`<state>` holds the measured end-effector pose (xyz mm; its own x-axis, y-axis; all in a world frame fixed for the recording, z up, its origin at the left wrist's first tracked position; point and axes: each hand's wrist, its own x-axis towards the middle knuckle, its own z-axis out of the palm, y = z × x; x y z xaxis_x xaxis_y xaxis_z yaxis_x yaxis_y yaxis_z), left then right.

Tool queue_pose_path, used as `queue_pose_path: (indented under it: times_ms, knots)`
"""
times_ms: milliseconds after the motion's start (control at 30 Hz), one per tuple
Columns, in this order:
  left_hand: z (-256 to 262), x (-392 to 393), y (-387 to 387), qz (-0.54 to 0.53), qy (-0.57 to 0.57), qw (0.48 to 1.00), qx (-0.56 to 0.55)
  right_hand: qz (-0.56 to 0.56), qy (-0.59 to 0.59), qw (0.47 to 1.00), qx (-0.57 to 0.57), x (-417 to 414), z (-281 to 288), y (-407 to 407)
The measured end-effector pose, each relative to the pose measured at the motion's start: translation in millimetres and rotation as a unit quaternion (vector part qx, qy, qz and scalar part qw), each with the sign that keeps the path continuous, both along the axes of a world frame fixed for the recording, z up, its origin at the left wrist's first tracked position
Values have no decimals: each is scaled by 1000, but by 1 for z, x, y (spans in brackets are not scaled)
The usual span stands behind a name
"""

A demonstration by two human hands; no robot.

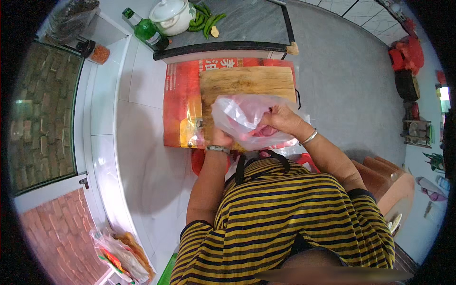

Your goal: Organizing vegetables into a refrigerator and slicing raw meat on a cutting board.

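A thin translucent plastic bag (233, 110) is held up over a wooden cutting board (249, 80). Pinkish contents that look like raw meat (266, 132) show through it. My right hand (285, 119), with a silver bangle at the wrist, grips the bag on its right side; its fingertips press near the pink contents. On the lower left, my left hand (222, 137) holds the bag's edge, its fingers partly hidden by the plastic. A beaded bracelet circles that wrist. Under the board lies a flattened red printed carton (181, 85).
Beyond the board, a dark grey countertop (256, 25) bears a green glass bottle (146, 30), a white lidded pot (171, 17), green chili peppers (205, 21) and a piece of ginger (214, 32). A jar (98, 53) stands on the left ledge. Reddish-brown stacked pieces (377, 174) are at right.
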<state>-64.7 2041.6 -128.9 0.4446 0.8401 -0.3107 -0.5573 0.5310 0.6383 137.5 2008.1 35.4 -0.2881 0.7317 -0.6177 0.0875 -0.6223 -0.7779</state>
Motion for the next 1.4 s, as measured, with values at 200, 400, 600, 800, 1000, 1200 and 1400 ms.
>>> queue_pose_path:
  times_ms: [200, 400, 600, 800, 1000, 1200, 1400]
  knots:
    - [-75, -38, 18, 55, -170, 973, -144, -138, 118, 966, 183, -26, -29, 1]
    - [-34, -48, 14, 198, 122, 926, -298, -363, 412, 831, 92, -36, -41, 20]
    - [15, -44, 1, 78, 114, 973, -185, -422, 495, 759, 1, -35, -73, 33]
    - [17, -25, -6, -81, -21, 965, -249, -417, 466, 779, 51, -43, -84, 32]
    - [-5, -22, -4, -72, 136, 978, -138, -394, 506, 767, 3, -32, -98, 29]
    - [25, 1, -11, 45, 156, 971, -178, -430, 439, 788, 43, -26, -112, 25]
    - [-14, 1, -21, -20, 232, 970, -74, -440, 396, 805, 51, -35, -113, 23]
